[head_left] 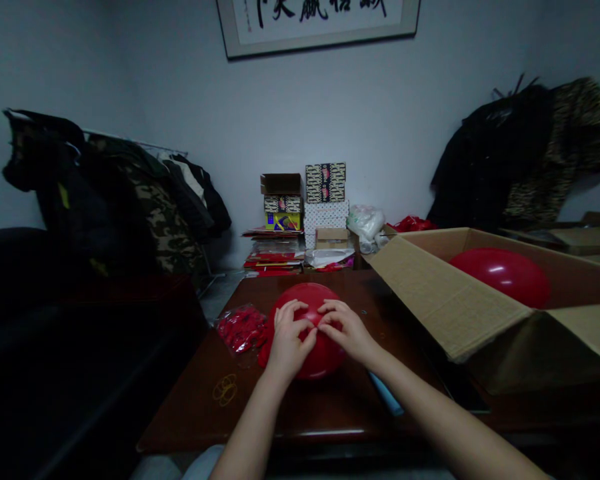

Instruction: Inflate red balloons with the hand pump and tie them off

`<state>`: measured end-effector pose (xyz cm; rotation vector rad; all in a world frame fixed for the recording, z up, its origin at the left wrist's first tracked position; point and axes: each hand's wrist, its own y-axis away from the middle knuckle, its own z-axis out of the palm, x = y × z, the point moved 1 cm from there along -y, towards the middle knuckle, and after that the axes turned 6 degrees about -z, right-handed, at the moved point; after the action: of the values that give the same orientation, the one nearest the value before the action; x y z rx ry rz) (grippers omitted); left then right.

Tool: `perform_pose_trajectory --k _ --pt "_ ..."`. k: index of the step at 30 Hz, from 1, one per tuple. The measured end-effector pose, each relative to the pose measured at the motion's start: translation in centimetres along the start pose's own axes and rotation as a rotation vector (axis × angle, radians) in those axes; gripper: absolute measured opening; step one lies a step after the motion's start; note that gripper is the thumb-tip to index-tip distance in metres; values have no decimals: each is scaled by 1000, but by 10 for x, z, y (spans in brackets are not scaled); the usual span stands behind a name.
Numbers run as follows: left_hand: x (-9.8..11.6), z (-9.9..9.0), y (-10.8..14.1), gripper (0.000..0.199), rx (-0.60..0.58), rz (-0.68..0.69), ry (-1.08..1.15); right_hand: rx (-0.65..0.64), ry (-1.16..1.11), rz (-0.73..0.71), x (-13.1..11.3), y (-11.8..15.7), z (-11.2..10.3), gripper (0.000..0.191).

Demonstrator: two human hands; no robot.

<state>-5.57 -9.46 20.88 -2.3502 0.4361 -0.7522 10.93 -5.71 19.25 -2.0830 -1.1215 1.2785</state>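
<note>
An inflated red balloon (307, 363) rests on the dark brown table with its neck side toward me. My left hand (291, 333) is closed in a pinch at the balloon's neck, thumb and index finger together. Opposite it, my right hand (346, 330) pinches the same spot, so the fingertips of both hands nearly meet. The neck itself is mostly hidden by the fingers. Left of the balloon lies a clear plastic bag (243, 328) of uninflated red balloons. Several yellow rubber bands (225, 390) lie nearer to me.
An open cardboard box (450, 300) at the right holds another red balloon (503, 275). A blue object (386, 393) lies beneath my right forearm on the table (190, 413). Stacked boxes (325, 213) stand behind by the wall. A black sofa (80, 373) is at the left.
</note>
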Motion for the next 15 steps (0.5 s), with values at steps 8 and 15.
perform_pose_trajectory --k 8,15 --pt "3 -4 -3 9 31 -29 -80 -271 -118 -36 -7 -3 -34 10" --pt "13 -1 0 7 0 0 -86 -352 -26 -120 -25 -12 -45 12"
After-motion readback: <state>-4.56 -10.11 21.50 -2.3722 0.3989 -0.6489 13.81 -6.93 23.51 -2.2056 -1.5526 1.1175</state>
